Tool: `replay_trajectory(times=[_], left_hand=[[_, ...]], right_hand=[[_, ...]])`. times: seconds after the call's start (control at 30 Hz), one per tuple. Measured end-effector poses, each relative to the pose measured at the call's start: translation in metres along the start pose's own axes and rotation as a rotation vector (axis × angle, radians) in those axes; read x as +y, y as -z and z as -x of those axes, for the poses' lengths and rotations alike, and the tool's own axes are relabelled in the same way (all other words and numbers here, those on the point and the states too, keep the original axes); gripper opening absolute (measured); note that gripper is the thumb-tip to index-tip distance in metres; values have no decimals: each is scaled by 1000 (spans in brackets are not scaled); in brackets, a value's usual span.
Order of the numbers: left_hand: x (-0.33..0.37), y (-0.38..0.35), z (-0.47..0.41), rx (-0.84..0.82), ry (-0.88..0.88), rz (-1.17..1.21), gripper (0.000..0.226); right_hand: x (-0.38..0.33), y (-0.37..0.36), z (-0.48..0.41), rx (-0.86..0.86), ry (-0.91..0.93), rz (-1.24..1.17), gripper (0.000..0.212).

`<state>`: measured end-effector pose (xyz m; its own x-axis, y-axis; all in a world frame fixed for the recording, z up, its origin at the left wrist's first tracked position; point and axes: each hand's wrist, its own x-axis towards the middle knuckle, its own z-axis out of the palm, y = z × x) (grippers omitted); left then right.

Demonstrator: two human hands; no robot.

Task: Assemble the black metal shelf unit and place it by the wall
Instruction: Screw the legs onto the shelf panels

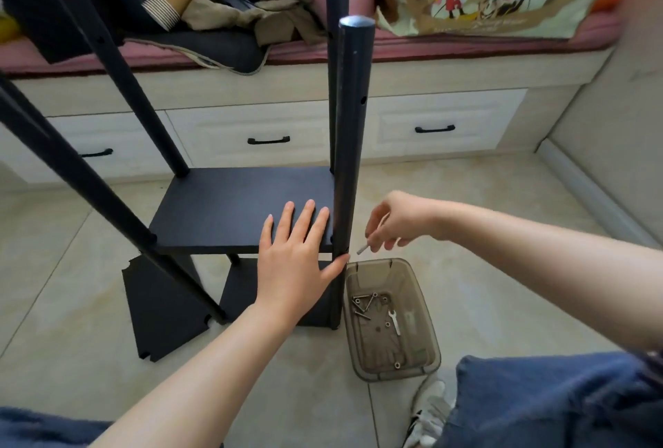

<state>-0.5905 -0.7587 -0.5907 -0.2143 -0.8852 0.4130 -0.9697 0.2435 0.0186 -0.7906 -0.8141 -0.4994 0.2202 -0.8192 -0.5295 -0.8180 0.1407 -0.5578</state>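
Observation:
The black metal shelf unit stands on the tiled floor with four upright round posts; the near right post [353, 132] rises in the middle of the view. A black shelf board [229, 211] sits partway up the posts, with a lower board under it. My left hand [297, 250] lies flat on the board's near right corner, fingers straight, thumb against the near right post. My right hand [394, 221] pinches a small silver bolt [361, 249] just right of that post, near the board's level.
A tinted plastic tray [423, 347] on the floor at the right holds several bolts, nuts and a small wrench [394, 322]. A loose black board [161, 307] lies on the floor at the left. Behind stands a drawer bench [448, 124] with cushions and clothes.

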Motion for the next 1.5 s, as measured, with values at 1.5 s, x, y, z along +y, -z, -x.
replay_trajectory(times=[1.5], left_hand=[[30,21,30,-150,873,1341,12]], right_hand=[[-11,-49,39,-17,-118,-540,14]])
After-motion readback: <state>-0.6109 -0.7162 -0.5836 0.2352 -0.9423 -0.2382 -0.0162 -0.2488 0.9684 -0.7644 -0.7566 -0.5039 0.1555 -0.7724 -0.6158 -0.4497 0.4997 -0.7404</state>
